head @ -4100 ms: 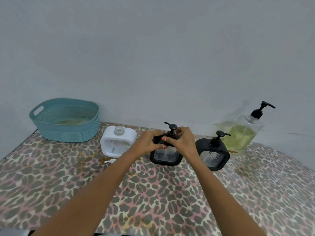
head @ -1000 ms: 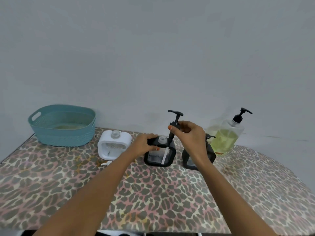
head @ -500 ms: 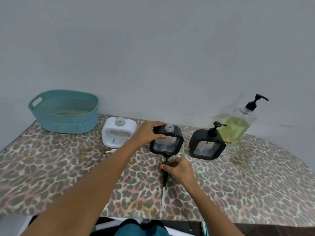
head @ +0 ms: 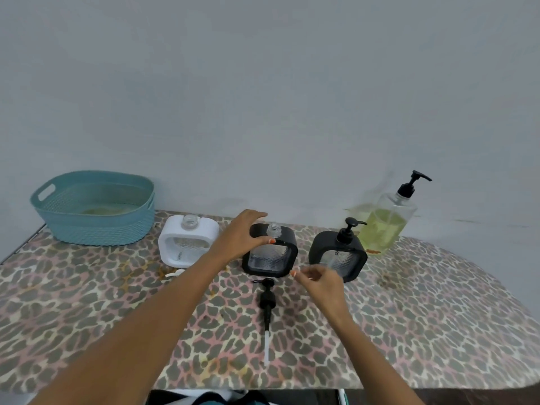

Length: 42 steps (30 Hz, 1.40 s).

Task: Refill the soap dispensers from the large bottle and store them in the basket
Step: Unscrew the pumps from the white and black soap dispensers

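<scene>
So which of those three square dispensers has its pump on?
The right-hand black dispenser, beside the large bottle. The white dispenser and the middle black dispenser have bare open necks; one black pump lies loose on the table.

Left arm (head: 163, 302) reaches forward from lower left, forearm bare, wrist nearly straight. Left hand (head: 241, 235) grips top left corner of black dispenser (head: 271, 260): fingers (head: 254, 215) curled over its top, thumb pressed on front face, orange nail showing. Right arm (head: 359, 340) comes in from lower right, angled inward. Right hand (head: 320, 280) hovers lower and nearer than left, palm down, fingers loosely curled and pointing left, holding nothing. Hands apart, not touching.
</scene>
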### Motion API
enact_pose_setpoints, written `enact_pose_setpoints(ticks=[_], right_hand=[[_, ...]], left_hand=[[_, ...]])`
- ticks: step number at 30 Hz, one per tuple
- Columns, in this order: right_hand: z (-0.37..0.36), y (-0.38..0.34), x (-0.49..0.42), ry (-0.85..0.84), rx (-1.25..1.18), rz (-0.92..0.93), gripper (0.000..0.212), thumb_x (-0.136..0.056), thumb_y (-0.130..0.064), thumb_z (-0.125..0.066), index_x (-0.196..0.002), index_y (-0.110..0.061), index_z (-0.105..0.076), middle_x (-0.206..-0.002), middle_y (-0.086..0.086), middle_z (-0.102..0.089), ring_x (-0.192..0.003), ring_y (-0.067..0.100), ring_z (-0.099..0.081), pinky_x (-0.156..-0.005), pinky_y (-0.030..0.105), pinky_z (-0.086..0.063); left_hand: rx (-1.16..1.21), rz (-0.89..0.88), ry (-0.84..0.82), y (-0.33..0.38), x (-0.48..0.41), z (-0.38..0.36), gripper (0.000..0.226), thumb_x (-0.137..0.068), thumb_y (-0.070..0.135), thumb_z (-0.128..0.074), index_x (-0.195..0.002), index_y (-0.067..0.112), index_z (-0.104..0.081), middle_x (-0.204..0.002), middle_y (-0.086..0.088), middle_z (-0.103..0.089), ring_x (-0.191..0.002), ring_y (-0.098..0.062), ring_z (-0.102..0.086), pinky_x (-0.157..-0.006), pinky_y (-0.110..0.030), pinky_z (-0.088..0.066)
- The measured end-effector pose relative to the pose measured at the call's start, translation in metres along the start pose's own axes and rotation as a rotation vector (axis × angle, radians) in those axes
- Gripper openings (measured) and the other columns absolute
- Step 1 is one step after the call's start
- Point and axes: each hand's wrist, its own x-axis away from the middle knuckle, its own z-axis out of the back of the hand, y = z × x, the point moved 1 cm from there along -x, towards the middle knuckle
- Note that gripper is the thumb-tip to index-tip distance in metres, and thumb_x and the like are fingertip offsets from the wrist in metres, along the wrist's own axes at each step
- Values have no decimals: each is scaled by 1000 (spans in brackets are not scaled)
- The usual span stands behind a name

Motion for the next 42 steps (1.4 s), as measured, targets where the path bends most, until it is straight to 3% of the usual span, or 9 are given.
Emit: enact_pose_setpoints(ticks=[5,8,11,15,21,31,35,39,42], right_hand=[[51,0,-24,237,-71,59,22,-81,-23,-70,-90,-3,-66,-76,1,-62,-69,5,-56,-56,6,-42],[70,2,-42,340,-117,73,24,-80,-17,-71,-97,-3,-63,-87,7,-64,-81,18,-60,-63,10,-41],[77,5,-61,346,-101,92,41,-79,-18,-72,-113,1,-58,-106,12,-63,-93,18,-59,-78,21,-43],[76,12,-77,286,-22,129,50,-76,-21,-75,-117,2,-57,-112,15,-61,-101,24,-60,-79,19,-42],[69,17,-88,246,27,191,32,-72,-18,-78,-95,0,-64,-85,4,-57,-76,13,-51,-61,-2,-37],[79,19,-98,137,67,238,30,-72,-9,-77,-98,3,-69,-92,16,-70,-76,13,-56,-58,-5,-36],[88,20,-102,-9,67,234,35,-74,-9,-75,-106,-1,-66,-98,11,-68,-88,17,-61,-70,5,-41],[102,16,-105,-288,-117,213,32,-80,7,-64,-106,-11,-65,-98,4,-66,-96,18,-61,-81,12,-49],[102,14,-106,-325,-125,154,34,-80,4,-66,-110,-12,-63,-103,4,-65,-98,17,-60,-95,31,-48]], left_hand=[[-9,-149,52,35,-13,-19,43,-82,29,-65,-123,19,-52,-123,-1,-54,-112,-16,-52,-92,-21,-36],[0,-219,-49,57,-22,-39,40,-85,27,-62,-123,19,-51,-124,-1,-53,-108,-17,-55,-93,-23,-40],[-15,-240,-157,72,-32,-62,44,-85,29,-61,-126,16,-49,-127,-3,-50,-117,-16,-48,-98,-25,-36],[-75,-160,-281,81,-40,-91,58,-84,28,-63,-134,12,-38,-136,-6,-43,-125,-19,-41,-99,-25,-31],[-51,-97,-261,82,-46,-109,29,-79,11,-66,-106,6,-55,-106,-12,-60,-99,-26,-57,-83,-33,-45],[-54,-45,-268,83,-48,-109,57,-80,12,-67,-131,5,-44,-127,-14,-55,-114,-27,-53,-96,-32,-42],[-61,-43,-265,84,-47,-109,56,-80,13,-67,-131,4,-45,-126,-15,-56,-112,-27,-54,-92,-31,-42],[-52,-25,-266,86,-46,-108,56,-79,12,-68,-130,4,-46,-125,-15,-57,-111,-27,-56,-91,-29,-42],[-47,-15,-261,86,-45,-107,56,-80,12,-67,-131,5,-45,-127,-15,-56,-112,-27,-55,-91,-29,-42]])
